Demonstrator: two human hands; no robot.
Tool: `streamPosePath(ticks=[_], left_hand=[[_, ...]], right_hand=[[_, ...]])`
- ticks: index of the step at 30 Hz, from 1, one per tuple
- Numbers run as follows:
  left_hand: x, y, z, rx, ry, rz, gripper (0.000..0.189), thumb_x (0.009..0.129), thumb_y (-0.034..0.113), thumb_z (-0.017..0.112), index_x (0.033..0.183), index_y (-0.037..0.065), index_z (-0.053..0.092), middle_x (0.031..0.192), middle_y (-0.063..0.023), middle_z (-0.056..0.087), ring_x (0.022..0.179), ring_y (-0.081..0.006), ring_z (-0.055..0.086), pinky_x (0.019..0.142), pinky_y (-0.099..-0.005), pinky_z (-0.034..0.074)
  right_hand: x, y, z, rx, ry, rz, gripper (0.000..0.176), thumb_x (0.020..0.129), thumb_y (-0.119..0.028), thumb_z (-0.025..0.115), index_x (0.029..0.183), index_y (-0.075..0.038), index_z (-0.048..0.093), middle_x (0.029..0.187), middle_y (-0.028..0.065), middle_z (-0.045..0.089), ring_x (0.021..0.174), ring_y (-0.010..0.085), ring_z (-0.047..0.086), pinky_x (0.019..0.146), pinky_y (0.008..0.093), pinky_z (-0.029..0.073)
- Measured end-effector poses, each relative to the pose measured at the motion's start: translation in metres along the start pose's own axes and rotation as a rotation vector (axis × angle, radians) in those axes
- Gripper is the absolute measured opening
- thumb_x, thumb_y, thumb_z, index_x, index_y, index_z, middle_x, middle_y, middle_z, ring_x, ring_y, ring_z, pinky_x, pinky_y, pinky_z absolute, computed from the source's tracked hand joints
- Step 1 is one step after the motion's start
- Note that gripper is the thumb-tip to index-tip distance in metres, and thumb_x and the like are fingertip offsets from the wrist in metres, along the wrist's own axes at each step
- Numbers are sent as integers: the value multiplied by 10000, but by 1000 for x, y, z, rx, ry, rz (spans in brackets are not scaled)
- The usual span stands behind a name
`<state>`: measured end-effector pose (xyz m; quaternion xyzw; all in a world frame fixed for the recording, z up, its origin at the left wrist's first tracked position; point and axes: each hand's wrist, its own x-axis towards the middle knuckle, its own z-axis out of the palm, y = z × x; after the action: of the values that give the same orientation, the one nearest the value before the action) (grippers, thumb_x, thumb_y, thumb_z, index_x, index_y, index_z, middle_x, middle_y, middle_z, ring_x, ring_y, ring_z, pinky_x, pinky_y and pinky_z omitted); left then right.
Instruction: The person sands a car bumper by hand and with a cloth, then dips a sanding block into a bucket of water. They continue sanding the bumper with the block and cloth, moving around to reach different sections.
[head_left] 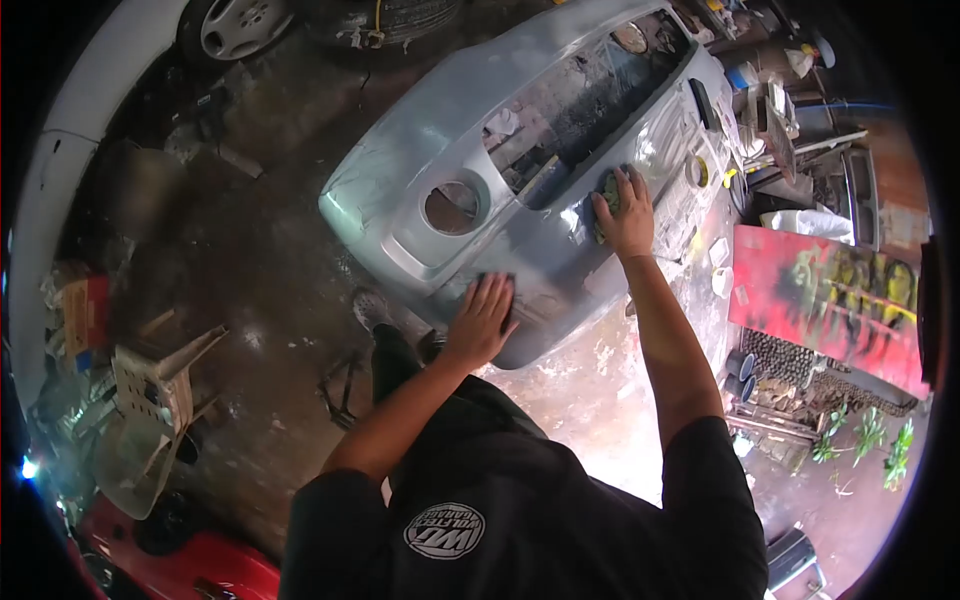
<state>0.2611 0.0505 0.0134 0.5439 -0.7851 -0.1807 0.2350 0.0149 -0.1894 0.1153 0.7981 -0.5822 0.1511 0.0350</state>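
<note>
- While leaning over a grey car bumper, pressed both hands on its near face.
- Found that bumper at 12 o'clock in the view, stretched slantwise over the stained concrete floor, with a round hole toward its 8 o'clock end.
- Right hand, at 1 o'clock: grip clamped on a green pad, fingers curled over it, pad flat against the bumper just below the wide grille opening.
- Left hand, near centre: grip apart, holding nothing, palm and spread fingers flat on the bumper's lower edge, at 7 o'clock from the right hand.
- Noted a shoe on the floor at 9 o'clock from the left hand, just beside the bumper.
- Noted a white car with its wheel from 10 to 11 o'clock, an overturned white plastic chair at 8 o'clock, and a red car body at 7 o'clock.
- Noted a red painted panel at 3 o'clock and plants at 4 o'clock, well apart from both hands.
</note>
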Motion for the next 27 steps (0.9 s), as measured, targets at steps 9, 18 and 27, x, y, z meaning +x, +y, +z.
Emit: streamPosePath(ticks=[9, 18, 27], left_hand=[[7, 2, 4, -140, 103, -228, 763, 997, 361, 654, 1579, -50, 383, 1663, -268, 340, 1566, -421, 295, 1279, -527, 247], [109, 23, -14, -213, 262, -104, 682, 1003, 311, 639, 1565, -18, 435, 1646, -228, 389, 1552, -393, 327, 1266, -479, 297], [11, -45, -23, -220, 91, 97, 679, 1005, 312, 631, 1541, -59, 443, 1666, -246, 344, 1546, -388, 330, 1279, -472, 276]], right_hand=[[5, 1, -1, 43, -41, -16, 607, 917, -359, 750, 1405, -36, 592, 1492, 241, 535, 1405, 448, 477, 1190, 491, 389], [7, 3, 0, 16, -80, -29, 630, 935, -383, 726, 1429, -23, 569, 1517, 278, 500, 1431, 484, 436, 1209, 518, 362], [4, 8, 4, 6, -46, -77, 639, 938, -389, 721, 1434, -17, 561, 1517, 286, 496, 1429, 499, 433, 1210, 532, 362]])
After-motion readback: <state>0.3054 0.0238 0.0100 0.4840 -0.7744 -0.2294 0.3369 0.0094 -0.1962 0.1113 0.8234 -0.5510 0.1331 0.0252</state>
